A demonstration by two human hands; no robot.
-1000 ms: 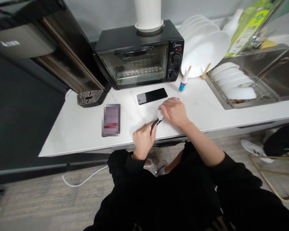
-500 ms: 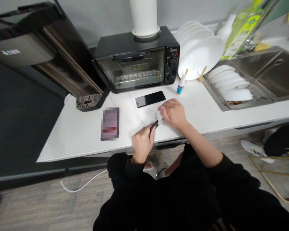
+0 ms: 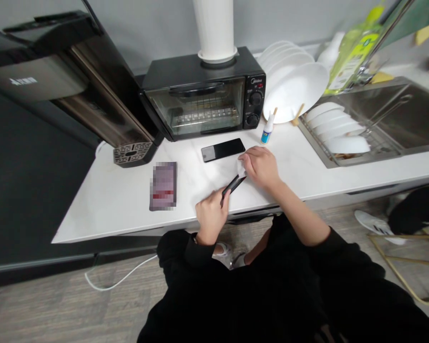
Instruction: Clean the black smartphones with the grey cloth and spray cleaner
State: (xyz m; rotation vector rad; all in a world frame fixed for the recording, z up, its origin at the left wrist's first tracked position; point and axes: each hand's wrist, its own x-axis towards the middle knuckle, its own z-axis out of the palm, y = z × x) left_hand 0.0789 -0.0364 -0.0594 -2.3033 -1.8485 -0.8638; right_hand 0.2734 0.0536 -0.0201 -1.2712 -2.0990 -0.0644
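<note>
My left hand is closed around the lower end of a slim black object, seen nearly edge-on; its kind I cannot make out. It tilts up to the right above the counter's front. At its upper end my right hand pinches a crumpled white tissue against or close beside it. Just behind the hands a black phone lies flat. A small white spray bottle with a blue label stands upright beyond my right hand. To the left lies a purplish, pixelated flat item.
A black toaster oven with a white pot on top stands behind. Left is a tall dispenser. White plates, a green bottle and a sink holding bowls are right. The white counter ends before my body.
My right hand with the tissue has shifted slightly right, and more of the slim black object now shows between the hands. My left hand has stayed nearly in place.
</note>
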